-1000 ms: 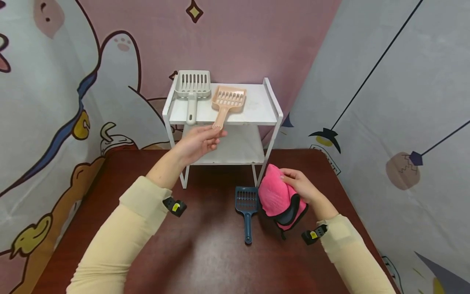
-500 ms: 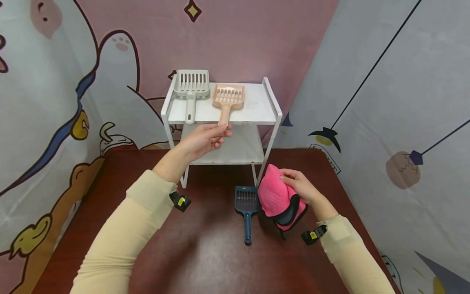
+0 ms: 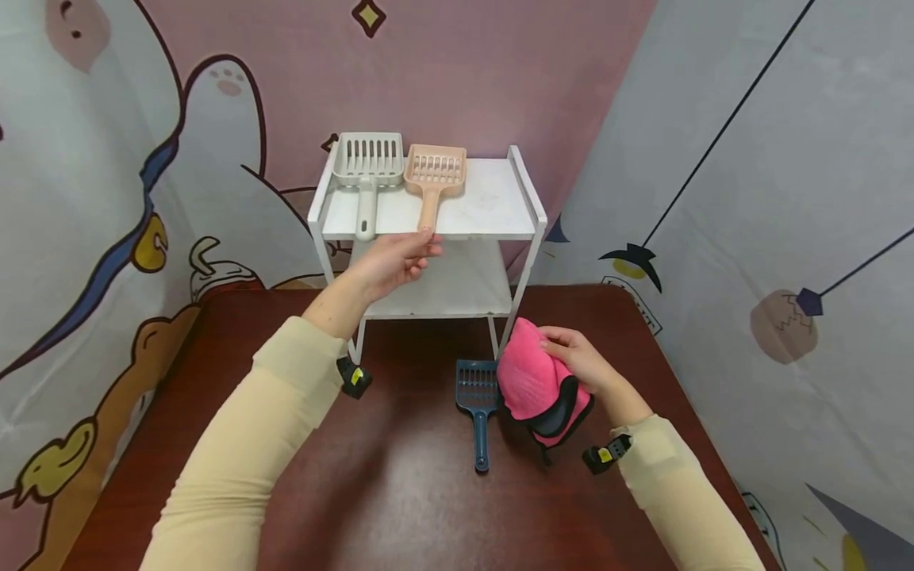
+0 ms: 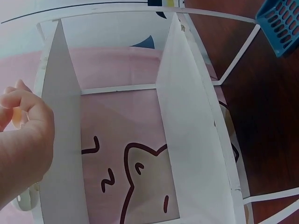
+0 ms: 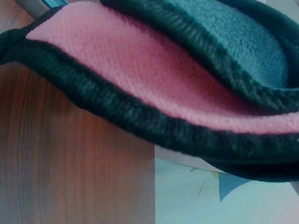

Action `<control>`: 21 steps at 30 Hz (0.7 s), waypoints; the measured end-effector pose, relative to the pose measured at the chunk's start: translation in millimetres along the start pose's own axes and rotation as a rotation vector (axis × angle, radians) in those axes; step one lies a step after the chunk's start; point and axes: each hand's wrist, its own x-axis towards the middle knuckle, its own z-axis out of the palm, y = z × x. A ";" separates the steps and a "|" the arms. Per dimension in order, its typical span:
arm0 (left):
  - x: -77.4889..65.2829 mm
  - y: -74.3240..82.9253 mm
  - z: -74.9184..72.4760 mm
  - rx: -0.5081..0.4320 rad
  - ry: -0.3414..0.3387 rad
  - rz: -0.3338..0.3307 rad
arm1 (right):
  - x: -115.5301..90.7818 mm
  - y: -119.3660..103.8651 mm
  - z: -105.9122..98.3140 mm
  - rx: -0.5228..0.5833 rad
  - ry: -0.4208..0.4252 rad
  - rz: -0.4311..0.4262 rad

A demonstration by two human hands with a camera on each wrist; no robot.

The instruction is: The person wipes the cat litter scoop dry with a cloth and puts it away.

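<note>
Left hand (image 3: 395, 263) is pinching peach scoop (image 3: 432, 190) by its handle; right hand (image 3: 581, 361) is gripping pink plush cloth (image 3: 527, 376) beside blue scoop (image 3: 479, 409).

Head view: from above and behind the left hand (image 3: 396, 262) and right hand (image 3: 581, 363), angled forward and down; widest, spanning both and the tabletop (image 3: 400, 484). Left wrist camera (image 3: 355, 377): just behind its hand, close to the white rack (image 3: 493, 194), facing in toward the wall (image 4: 119, 116) beyond, rack sideways in frame; shares rack, left hand and blue scoop (image 3: 480, 416) with head view. Right wrist camera (image 3: 606, 454): just behind its hand, very near the pink cloth item (image 3: 527, 373), which fills the upper frame; shares that item and tabletop with head view.
</note>
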 end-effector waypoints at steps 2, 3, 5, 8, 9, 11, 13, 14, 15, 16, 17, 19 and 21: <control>1.2 0.1 -0.2 -0.004 0.018 -0.007 | 0.1 0.2 0.3 0.004 -0.002 -0.004; 1.6 0.2 0.2 -0.002 0.026 -0.009 | -0.1 0.1 0.5 0.004 -0.003 -0.007; 2.8 0.2 1.1 0.004 0.038 -0.018 | -0.6 -0.3 0.8 0.007 -0.005 -0.009; 4.7 -0.1 4.0 0.019 0.052 -0.029 | -1.4 0.1 0.8 0.009 -0.010 -0.011; 5.0 -0.3 4.6 0.027 0.050 -0.031 | -1.6 0.4 0.7 0.010 -0.011 -0.009; 5.3 -0.9 5.6 0.049 0.033 -0.031 | -1.8 1.3 0.4 0.008 -0.010 -0.006; 4.5 -3.8 4.8 0.094 0.001 -0.033 | -2.2 1.9 0.2 0.004 -0.011 -0.001; 3.5 -6.4 3.6 0.120 -0.016 -0.037 | -2.2 2.2 0.2 0.002 -0.010 0.002; 2.4 -10.1 1.5 0.149 -0.033 -0.041 | -2.3 2.2 0.1 -0.001 -0.010 0.003; 1.0 -14.7 -0.9 0.177 -0.054 -0.046 | -2.6 2.0 -0.1 -0.005 -0.010 0.003; -0.4 -20.3 -4.2 0.203 -0.075 -0.052 | -2.9 1.8 -0.2 -0.007 -0.010 0.003; -2.9 -33.4 -10.9 0.234 -0.100 -0.067 | -3.2 1.0 -0.6 -0.011 -0.005 0.002; -3.5 -48.1 -16.9 0.239 -0.113 -0.085 | -3.4 -0.1 -0.9 -0.014 0.000 -0.004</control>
